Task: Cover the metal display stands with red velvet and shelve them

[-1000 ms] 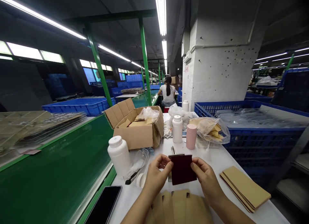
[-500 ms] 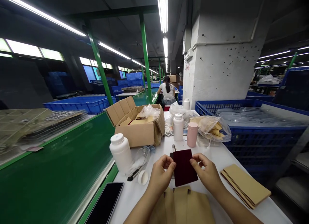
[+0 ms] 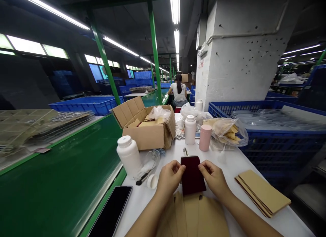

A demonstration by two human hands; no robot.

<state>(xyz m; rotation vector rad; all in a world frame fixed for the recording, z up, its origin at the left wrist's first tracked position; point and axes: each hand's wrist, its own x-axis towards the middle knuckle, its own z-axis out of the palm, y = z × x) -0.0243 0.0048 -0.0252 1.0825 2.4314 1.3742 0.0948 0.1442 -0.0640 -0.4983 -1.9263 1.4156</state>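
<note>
A dark maroon rectangular piece with a matte, cloth-like face (image 3: 193, 177) is held in front of me by its two sides. My left hand (image 3: 171, 178) pinches its left edge between thumb and fingers. On the opposite edge, my right hand (image 3: 212, 177) grips it the same way. Just behind its top edge shows a dark flat block with a small metal bar (image 3: 185, 151), mostly hidden; whether they touch I cannot tell. Below the piece, several tan kraft-paper pieces (image 3: 191, 213) lie fanned out between my forearms.
Right of my hands lies a tan paper stack (image 3: 263, 192). A phone (image 3: 110, 211), white bottle (image 3: 128, 157) and cardboard box (image 3: 144, 136) stand left. Ahead are another white bottle (image 3: 190, 130) and a pink jar (image 3: 205, 138). A person (image 3: 179, 90) sits farther off. A blue crate (image 3: 267, 140) borders the table's right.
The maroon piece has turned slightly and now sits more squarely between my hands, which still pinch its sides. The camera view has shifted a little.
</note>
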